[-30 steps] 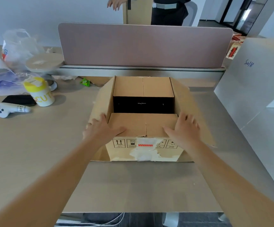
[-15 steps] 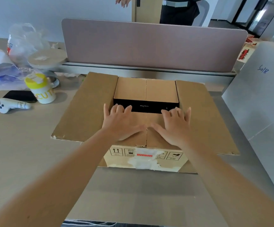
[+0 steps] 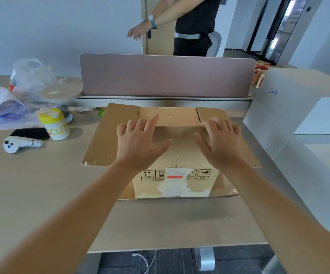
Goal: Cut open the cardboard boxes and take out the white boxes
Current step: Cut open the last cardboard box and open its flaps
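Both hands, left (image 3: 138, 143) and right (image 3: 221, 141), flat with spread fingers, have pushed the brown cardboard box's (image 3: 176, 175) near flaps closed; dark opening now covered.

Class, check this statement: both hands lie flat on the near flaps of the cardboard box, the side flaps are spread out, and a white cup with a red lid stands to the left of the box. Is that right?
Not quite: the lid is yellow, not red. The head view shows the white cup with its yellow lid left of the cardboard box. The rest holds: the left hand and right hand lie flat on the near flaps, and the side flaps are spread out.
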Demonstrator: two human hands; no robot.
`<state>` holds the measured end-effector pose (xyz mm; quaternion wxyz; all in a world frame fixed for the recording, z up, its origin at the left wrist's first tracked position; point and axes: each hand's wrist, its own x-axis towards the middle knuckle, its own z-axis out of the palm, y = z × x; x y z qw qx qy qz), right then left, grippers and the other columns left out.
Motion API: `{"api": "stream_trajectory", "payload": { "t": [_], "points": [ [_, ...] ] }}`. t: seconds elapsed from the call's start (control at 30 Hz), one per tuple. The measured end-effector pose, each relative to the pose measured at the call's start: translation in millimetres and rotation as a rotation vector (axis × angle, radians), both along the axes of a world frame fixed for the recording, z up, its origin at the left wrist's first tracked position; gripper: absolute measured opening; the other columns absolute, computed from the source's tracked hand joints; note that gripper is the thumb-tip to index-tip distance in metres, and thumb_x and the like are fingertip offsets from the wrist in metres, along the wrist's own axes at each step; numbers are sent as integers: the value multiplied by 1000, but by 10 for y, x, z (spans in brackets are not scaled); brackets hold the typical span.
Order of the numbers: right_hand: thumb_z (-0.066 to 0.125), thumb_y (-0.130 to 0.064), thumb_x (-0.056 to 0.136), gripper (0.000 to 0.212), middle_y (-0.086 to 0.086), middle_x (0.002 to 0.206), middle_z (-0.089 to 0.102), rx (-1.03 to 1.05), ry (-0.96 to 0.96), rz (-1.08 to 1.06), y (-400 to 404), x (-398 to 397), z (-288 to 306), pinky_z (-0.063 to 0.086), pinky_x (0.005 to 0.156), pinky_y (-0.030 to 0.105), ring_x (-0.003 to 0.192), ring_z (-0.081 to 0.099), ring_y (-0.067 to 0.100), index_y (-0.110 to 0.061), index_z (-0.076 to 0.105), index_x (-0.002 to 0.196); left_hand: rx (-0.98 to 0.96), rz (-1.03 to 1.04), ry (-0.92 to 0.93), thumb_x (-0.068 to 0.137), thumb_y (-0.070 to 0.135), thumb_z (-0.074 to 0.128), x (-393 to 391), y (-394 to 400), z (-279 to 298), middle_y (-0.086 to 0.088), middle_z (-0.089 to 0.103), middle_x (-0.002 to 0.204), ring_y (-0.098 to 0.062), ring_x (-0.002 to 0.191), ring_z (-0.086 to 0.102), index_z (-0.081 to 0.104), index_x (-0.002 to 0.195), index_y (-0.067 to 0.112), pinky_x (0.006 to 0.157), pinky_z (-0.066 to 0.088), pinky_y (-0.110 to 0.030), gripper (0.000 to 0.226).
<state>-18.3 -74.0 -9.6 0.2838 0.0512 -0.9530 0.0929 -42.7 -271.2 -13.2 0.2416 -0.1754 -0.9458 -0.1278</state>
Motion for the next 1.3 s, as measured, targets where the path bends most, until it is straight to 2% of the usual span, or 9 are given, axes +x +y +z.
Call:
{"api": "stream_trajectory", "payload": {
  "t": [0.13, 0.23, 0.3, 0.43, 0.5, 0.6, 0.77, 1.0, 1.3],
  "points": [
    [12, -49, 80, 63, 1, 78, 63, 7, 15, 25, -27, 301, 62, 25, 74, 29, 78, 56, 23, -12, 62, 91, 100, 35, -8, 77, 61, 5, 399, -12, 77, -6, 66, 100, -31, 94, 54, 49, 127, 8, 81, 28, -36, 86],
    [16, -50, 86, 52, -5, 51, 43, -6, -51, 113, -7, 573, 20, 23, 52, 23, 53, 45, 20, -16, 47, 61, 109, 58, -35, 76, 59, -1, 684, -16, -31, 2, 59, 67, -26, 74, 54, 60, 89, 14, 66, 26, -28, 77],
    [20, -51, 89, 48, -6, 51, 37, -19, -220, 138, 32, 756, -51, 26, 49, 25, 52, 42, 18, -20, 34, 55, 64, 88, -120, 77, 61, -3, 902, 12, -107, 5, 46, 57, -21, 64, 49, 49, 66, 17, 56, 23, -28, 69],
    [25, -49, 95, 48, -4, 68, 41, 84, -535, 187, 68, 998, -240, 32, 65, 27, 72, 46, 18, -21, 37, 58, -108, 120, -430, 95, 54, 16, 1187, 80, -363, 0, 57, 100, -19, 99, 51, 60, 94, 18, 76, 34, -31, 57],
    [31, -44, 96, 40, 2, 95, 48, 75, -673, 186, 81, 1051, -355, 40, 77, 29, 90, 50, 20, -15, 56, 85, -143, 113, -568, 93, 54, 24, 1260, 94, -481, 0, 49, 127, -20, 118, 44, 53, 119, 22, 92, 34, -36, 50],
    [35, -41, 96, 43, 5, 126, 42, 77, -758, 186, 93, 1098, -493, 42, 93, 36, 113, 46, 22, -12, 49, 124, -185, 122, -663, 95, 50, 32, 1300, 112, -617, 0, 25, 150, -25, 136, 26, 30, 140, 22, 107, 26, -38, 54],
    [38, -38, 95, 46, 9, 134, 36, 35, -818, 183, 137, 1101, -655, 40, 98, 37, 120, 44, 26, -9, 41, 132, -244, 152, -713, 95, 51, 32, 1270, 205, -822, -6, 9, 155, -26, 141, 14, 22, 145, 18, 110, 24, -39, 60],
    [42, -31, 95, 39, 4, 135, 43, -149, -602, 211, 196, 764, -445, 38, 100, 33, 122, 44, 20, -11, 46, 129, -160, 119, -613, 87, 62, 27, 862, 249, -553, -2, 39, 132, -25, 127, 35, 47, 127, 18, 103, 31, -37, 63],
    [41, -31, 96, 42, 6, 139, 40, -195, -642, 129, 85, -381, -134, 35, 101, 32, 125, 43, 23, -12, 40, 134, -157, 94, -770, 94, 51, 35, -328, 77, -49, -8, 32, 146, -28, 132, 33, 24, 145, 17, 106, 32, -40, 62]
  ]
}}
